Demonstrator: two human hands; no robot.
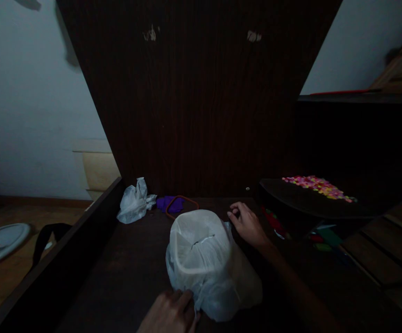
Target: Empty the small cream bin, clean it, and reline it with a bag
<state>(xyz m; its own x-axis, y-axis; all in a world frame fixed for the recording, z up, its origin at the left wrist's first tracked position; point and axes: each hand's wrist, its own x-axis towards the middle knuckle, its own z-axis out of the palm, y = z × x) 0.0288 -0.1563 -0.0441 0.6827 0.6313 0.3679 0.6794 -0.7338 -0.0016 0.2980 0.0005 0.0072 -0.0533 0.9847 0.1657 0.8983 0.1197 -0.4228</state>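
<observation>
A pale bin (201, 268) with rounded corners stands on the dark wooden surface, lined with a thin, translucent white plastic bag (218, 296). The bag is folded over the rim and hangs loosely around the outside. Inside, a dark thin line, perhaps a slit or crease, shows on the lining. My left hand (169, 312) is at the near left side, its fingers closed on the bag's hanging edge. Just beyond the bin's right side is my right hand (247, 224), fingers loosely bent and apart, with nothing visible in them.
Behind the bin lie a crumpled white plastic bag (134, 201), a purple cloth (169, 204) and a brown loop (198, 203). A raised dark board (96, 259) edges the left side. On the right, a curved shelf (284, 196) holds small colourful pieces (318, 186).
</observation>
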